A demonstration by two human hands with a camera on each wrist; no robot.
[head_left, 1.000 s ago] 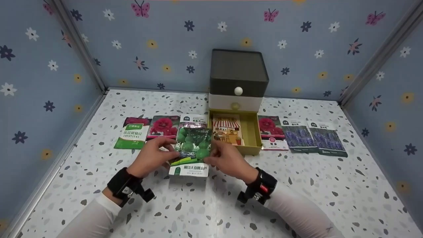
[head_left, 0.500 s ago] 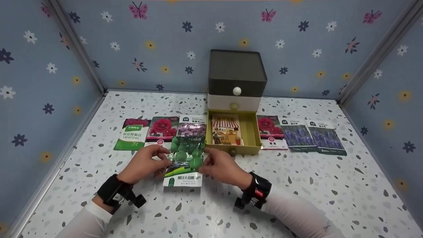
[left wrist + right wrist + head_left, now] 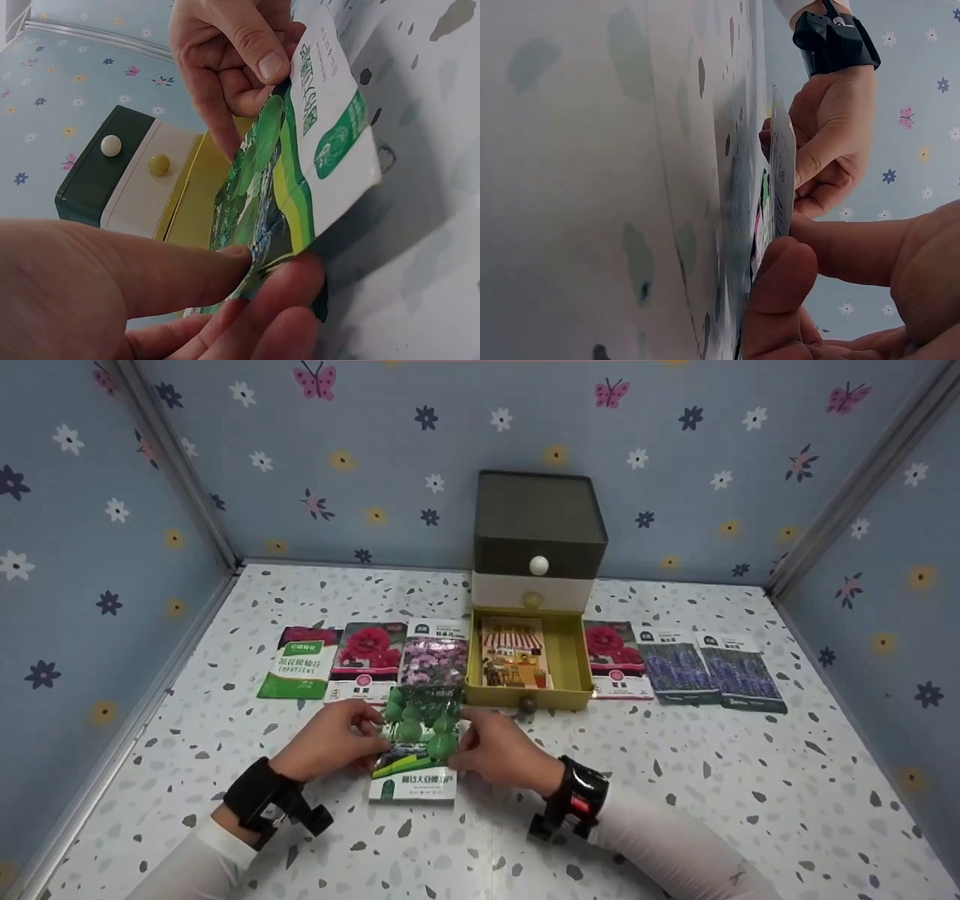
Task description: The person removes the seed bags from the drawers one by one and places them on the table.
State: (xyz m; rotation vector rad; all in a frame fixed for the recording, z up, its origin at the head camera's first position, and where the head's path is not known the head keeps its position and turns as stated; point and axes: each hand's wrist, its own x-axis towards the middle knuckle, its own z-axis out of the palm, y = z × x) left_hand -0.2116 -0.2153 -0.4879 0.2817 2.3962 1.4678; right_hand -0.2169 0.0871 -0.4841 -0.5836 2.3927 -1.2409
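Note:
Both hands hold a green seed packet [image 3: 416, 727] printed with round gourds, one at each side edge. My left hand [image 3: 326, 741] pinches its left edge between thumb and fingers, plain in the left wrist view, where the packet [image 3: 337, 142] tilts over the tabletop with a shadow beneath. From the other side my right hand [image 3: 506, 750] pinches the right edge. The packet's top overlaps the lower part of a pink-flower seed packet [image 3: 433, 660]. Just beyond my right hand, the yellow drawer [image 3: 571, 660] stands pulled out, holding a picture card [image 3: 514, 654] of a striped-awning shop.
Left of the pink-flower packet lie a red-flower packet [image 3: 370, 649] and a green-and-white packet [image 3: 301, 667]. Right of the drawer are another red-flower packet [image 3: 615, 652] and two purple-flower packets [image 3: 679, 671]. The drawer cabinet [image 3: 540, 510] stands against the flowered back wall [image 3: 375, 450].
Both hands have drawn the green packet toward the body and slightly left. More of the pink-flower packet behind it now shows. The grip stays the same.

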